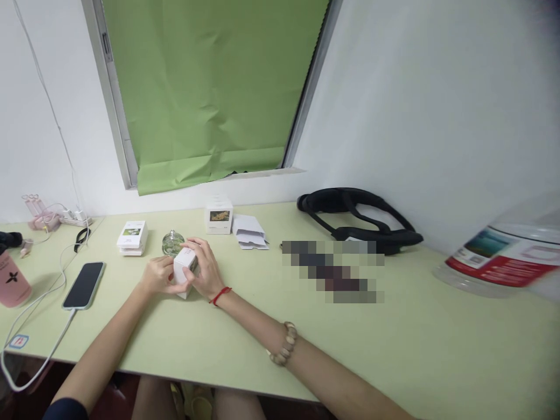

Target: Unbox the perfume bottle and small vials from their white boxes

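Observation:
Between my two hands a small white cardboard box [184, 266] stands tilted, just above or on the table. My left hand [158, 276] grips its left side and lower front, thumb and fingers closed. From the right, my right hand [205, 269] wraps the top and side of the box, with fingers over its far edge. Right behind the box sits a round clear glass jar [172, 242] with a knobbed lid. To its left lies a stack of white cards or flat boxes [132, 238] with a green picture.
Near the wall are several white picture boxes [219, 217] and an unfolded white carton [250, 232]. A black headset [359, 216] lies to the right, beside a large plastic bottle [503, 256]. On the left are a phone [84, 285] with a charging cable and a pink cup [13, 280].

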Motion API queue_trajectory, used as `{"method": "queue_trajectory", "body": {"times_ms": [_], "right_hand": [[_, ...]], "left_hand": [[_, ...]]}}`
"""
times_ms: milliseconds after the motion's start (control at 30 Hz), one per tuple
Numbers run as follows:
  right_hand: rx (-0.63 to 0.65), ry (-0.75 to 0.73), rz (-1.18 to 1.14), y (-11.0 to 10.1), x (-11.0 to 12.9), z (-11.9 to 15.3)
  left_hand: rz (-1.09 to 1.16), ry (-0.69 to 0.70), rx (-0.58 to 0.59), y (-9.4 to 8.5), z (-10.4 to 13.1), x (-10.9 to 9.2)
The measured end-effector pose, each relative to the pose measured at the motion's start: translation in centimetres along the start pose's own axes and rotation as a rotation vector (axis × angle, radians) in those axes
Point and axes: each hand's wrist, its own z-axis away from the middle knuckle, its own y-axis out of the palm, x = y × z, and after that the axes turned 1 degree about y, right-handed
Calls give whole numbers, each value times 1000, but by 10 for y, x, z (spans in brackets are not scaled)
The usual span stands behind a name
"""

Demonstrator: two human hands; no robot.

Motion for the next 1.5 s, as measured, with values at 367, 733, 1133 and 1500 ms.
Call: {"method": "queue_trajectory", "body": {"times_ms": [367, 733, 1133, 1500], "right_hand": [[10, -96, -123, -5, -7, -1], [18, -134, -86, -9, -6, -1], [-12, -123, -99, -5, -4, -2], [-115, 67, -234, -3, -7, -5]], "left_hand": [[369, -544, 243, 20, -2, -20], [347, -525, 207, 16, -8, -24], [96, -322, 328, -3, -4, 4], [216, -416, 316, -3, -4, 8]]}}
